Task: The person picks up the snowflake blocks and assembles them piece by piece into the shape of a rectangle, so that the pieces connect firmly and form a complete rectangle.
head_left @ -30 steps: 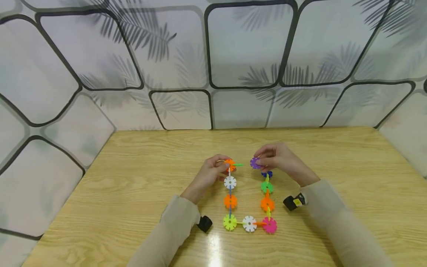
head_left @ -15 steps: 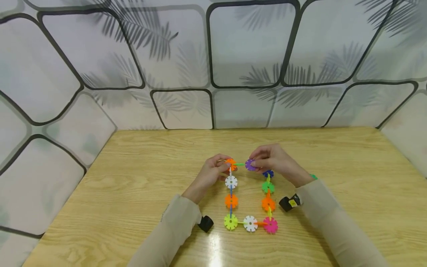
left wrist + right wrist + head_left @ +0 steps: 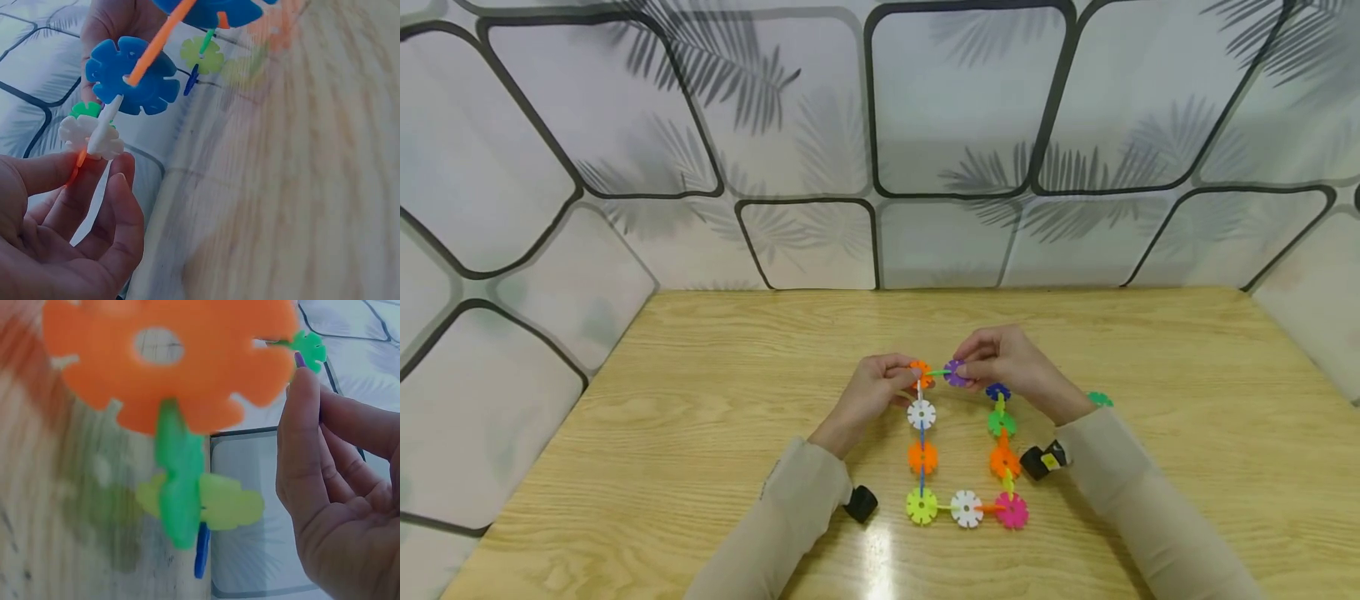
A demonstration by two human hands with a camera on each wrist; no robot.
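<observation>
A chain of flat notched snowflake discs, some face-up and some on edge, stands as a three-sided frame on the table [image 3: 737, 492]. At its far left end, my left hand [image 3: 867, 392] pinches an orange disc [image 3: 921, 374] between thumb and fingers. An edge-on green disc [image 3: 938, 373] juts rightward from it. My right hand [image 3: 1011, 367] pinches a purple disc [image 3: 954, 372], whose left rim meets the green one's tip. Only a sliver of purple disc [image 3: 299, 360] shows at the fingertips in the right wrist view. Beneath the right hand sits a dark blue disc [image 3: 998, 392].
A white disc [image 3: 966, 509] and a pink disc [image 3: 1012, 511] form part of the near side. Beside the right cuff lies a loose green disc [image 3: 1100, 399]. Black wrist cameras hang by both sleeves. A patterned backdrop [image 3: 955, 108] rises behind the table.
My right hand has moved left, bringing the purple disc up to the green disc's tip. The loose green disc has come into sight beside the right cuff. My left hand stays nearly still.
</observation>
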